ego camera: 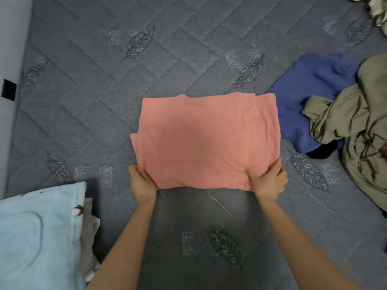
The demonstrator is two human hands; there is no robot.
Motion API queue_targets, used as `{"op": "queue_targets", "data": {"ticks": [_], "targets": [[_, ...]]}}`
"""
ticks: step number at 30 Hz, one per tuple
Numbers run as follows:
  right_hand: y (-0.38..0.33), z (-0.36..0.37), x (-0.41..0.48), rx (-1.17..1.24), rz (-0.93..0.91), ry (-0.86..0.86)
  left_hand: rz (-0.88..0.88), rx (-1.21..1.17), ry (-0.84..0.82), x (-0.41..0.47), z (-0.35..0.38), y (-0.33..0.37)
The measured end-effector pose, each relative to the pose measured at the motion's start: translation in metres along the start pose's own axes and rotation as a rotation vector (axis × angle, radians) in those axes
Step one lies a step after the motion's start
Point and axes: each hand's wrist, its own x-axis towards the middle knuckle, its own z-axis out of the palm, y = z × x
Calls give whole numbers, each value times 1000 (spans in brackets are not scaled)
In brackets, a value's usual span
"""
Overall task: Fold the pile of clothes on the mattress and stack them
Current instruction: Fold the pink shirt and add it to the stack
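Mattress point(83, 101): grey quilted cloth cover, matt, with raised stitch lines in a diamond pattern. Leaf motifs point(139, 41): darker embroidered thread, rougher than the surrounding weave, beside pale speckled patches with a faint sheen.

Pink shirt point(205, 139): soft knit cloth, matt, smooth, nearly crease-free.

Blue garment point(310, 97): matt cloth, soft, loosely rumpled.

Khaki garment point(360, 122): thin woven cloth, slight sheen on the ridges, heavily creased.

Light blue blanket point(37, 237): fleecy, plush cloth, matt.

Pale fabric point(377, 11) at the far corner: satin-like, glossy folds.
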Motion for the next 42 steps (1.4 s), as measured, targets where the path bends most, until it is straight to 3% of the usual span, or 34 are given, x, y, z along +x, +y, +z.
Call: {"op": "queue_targets", "data": {"ticks": [3, 7, 12, 15, 18, 21, 23, 28, 30, 33, 35, 37, 40, 42], "targets": [[6, -8, 4, 232, -30, -24, 37, -27, 34, 5, -8, -6], [17, -25, 17, 307, 29, -54, 193, 61, -50, 13, -24, -26], [19, -30, 24, 396, 132, -149, 243, 194, -49, 8, -20, -29], [7, -28, 29, 312, 69, -166, 420, 352, -51, -6, -1, -17], [-14, -27, 36, 343, 41, -169, 604, 469, -270, -28, 24, 10], [-25, -26, 40, 427, 42, -149, 1034, 602, -387, -54, 54, 34], [-28, -26, 42, 462, 31, -136, 1153, 655, -437, -68, 75, 49], [-38, -30, 46, 543, 35, -200, 957, 892, -601, -72, 101, 65], [-48, -29, 43, 529, -23, -216, 907, 826, -636, -68, 99, 65], [-76, -23, 28, 537, -179, -191, 670, 307, -727, -70, 83, 79], [-99, -16, 11, 518, -292, -210, 396, -180, -771, -70, 66, 92], [-122, -5, -11, 455, -422, -267, 92, -510, -782, -63, 41, 109], [-150, 16, -44, 331, -526, -553, -358, -693, -831, -39, 11, 120], [-160, 32, -57, 283, -541, -833, -421, -646, -859, -20, -5, 116]]}}
